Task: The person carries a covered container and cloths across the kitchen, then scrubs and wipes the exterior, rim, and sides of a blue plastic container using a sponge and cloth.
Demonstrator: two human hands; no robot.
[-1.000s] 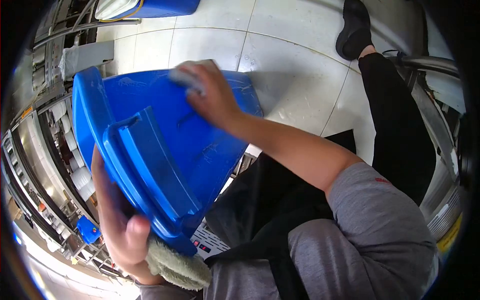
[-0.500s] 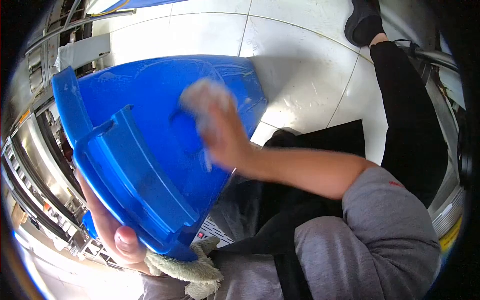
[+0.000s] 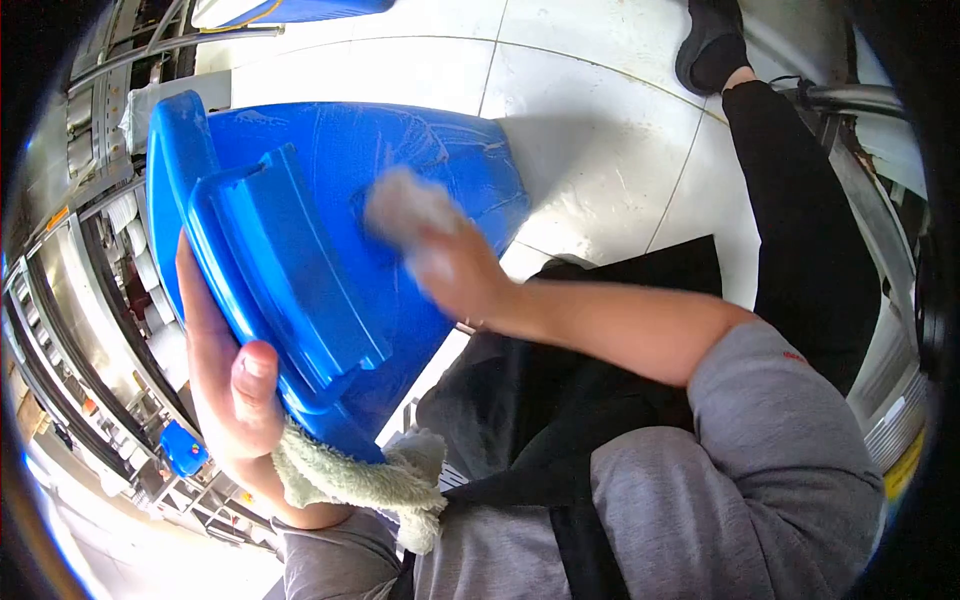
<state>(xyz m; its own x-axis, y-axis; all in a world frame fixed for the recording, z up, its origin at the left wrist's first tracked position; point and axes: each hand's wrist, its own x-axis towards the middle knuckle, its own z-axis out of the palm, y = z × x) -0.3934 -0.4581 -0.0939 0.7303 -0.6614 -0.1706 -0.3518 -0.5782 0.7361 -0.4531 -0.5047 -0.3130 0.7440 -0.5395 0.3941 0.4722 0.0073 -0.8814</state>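
Observation:
A large blue plastic bin (image 3: pixel 370 130) lies tilted in front of me, with its rim toward my left and whitish streaks on its wet side. My left hand (image 3: pixel 235 400) is closed around the rim, its thumb showing on the near side. Against the bin's wall, my right hand (image 3: pixel 455 270) grips a pale, crumpled wad (image 3: pixel 405 208), smeared by motion; whether it is cloth or a scouring pad I cannot tell. A light green towel (image 3: pixel 350 475) hangs by the rim's lower corner, beside my left wrist.
Steel racks (image 3: pixel 95 330) with stacked items line the left side. White floor tiles (image 3: pixel 590 90) lie beyond the bin. My outstretched leg (image 3: pixel 800 220) is at the right, near a metal pipe (image 3: pixel 850 98). Another blue-and-white container (image 3: pixel 290 10) stands at the top.
The bin's rim and my left hand have shifted to the right and slightly up. My right hand has moved a little over the bin's side with the wad.

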